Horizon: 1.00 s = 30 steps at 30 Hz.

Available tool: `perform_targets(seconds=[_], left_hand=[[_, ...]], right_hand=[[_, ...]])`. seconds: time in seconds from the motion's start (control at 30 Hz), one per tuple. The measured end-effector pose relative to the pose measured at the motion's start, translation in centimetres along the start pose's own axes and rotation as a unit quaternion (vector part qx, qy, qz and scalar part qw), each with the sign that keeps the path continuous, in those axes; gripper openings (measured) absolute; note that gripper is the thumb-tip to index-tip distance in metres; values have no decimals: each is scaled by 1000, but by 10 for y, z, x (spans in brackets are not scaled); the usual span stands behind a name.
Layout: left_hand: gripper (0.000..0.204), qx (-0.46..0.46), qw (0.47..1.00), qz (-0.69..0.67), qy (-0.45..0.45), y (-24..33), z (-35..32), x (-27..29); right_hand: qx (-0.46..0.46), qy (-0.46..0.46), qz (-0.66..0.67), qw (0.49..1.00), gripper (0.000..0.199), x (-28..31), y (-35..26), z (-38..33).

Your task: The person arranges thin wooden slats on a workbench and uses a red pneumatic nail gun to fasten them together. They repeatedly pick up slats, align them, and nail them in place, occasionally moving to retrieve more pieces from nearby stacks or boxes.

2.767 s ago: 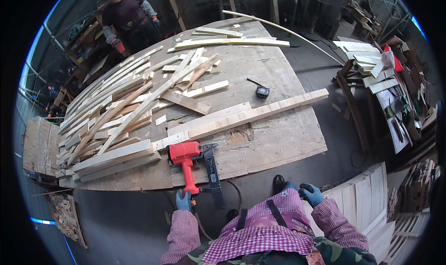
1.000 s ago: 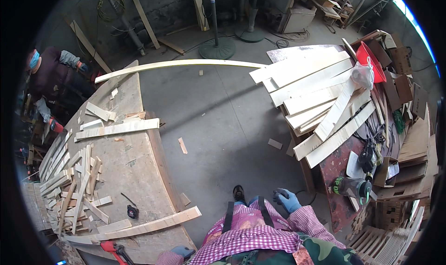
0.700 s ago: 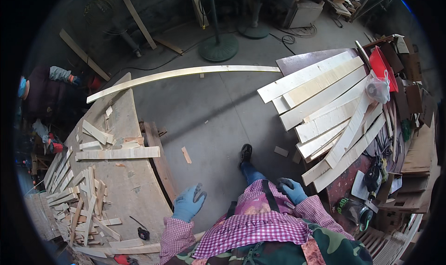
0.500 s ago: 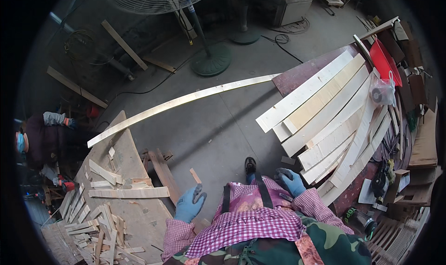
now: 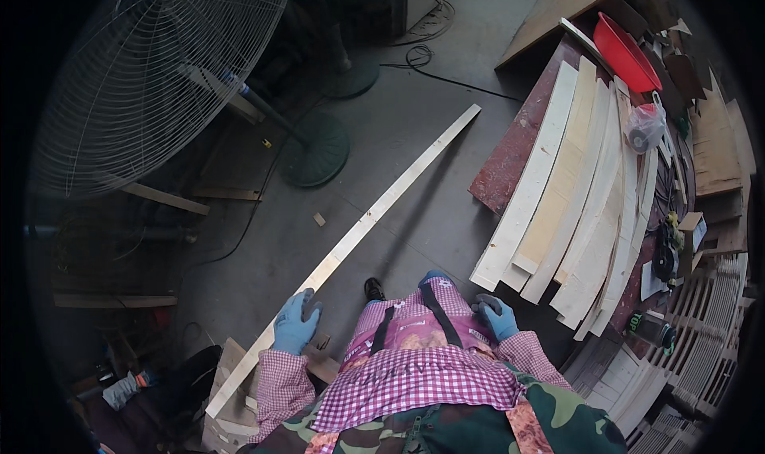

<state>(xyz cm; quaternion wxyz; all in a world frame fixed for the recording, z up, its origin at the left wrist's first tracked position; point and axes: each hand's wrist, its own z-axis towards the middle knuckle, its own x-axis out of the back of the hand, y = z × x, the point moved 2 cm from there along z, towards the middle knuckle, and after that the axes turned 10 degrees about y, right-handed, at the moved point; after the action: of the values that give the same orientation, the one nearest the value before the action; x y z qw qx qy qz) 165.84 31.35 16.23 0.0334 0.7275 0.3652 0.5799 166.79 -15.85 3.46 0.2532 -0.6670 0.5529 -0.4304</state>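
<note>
Overlapping the strip in view, your left hand is well left of the table, fingers partly curled; whether it grips or even touches the strip cannot be told. That strip slants away on the table's left, its far end near the table's edge, its near end much farther off. Your right hand, just left of the table's near end, is loosely bent, half open, with nothing seen in it. Pale boards lie lengthwise on the table. A red basin sits at its far right, a bottle by its near right. Left of the table stands a fan.
</note>
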Motion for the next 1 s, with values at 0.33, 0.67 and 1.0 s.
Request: perform_targets(seconds=[0.33, 0.67, 1.0], left_hand=[[49, -76, 995, 26, -51, 77, 176, 48], [44, -359, 927, 107, -17, 263, 249, 79], [42, -561, 820, 108, -44, 420, 299, 21]], right_hand=[[-100, 155, 228, 956, 31, -52, -97, 27], [-19, 255, 357, 899, 32, -97, -65, 108], [-83, 456, 369, 805, 29, -69, -140, 112]])
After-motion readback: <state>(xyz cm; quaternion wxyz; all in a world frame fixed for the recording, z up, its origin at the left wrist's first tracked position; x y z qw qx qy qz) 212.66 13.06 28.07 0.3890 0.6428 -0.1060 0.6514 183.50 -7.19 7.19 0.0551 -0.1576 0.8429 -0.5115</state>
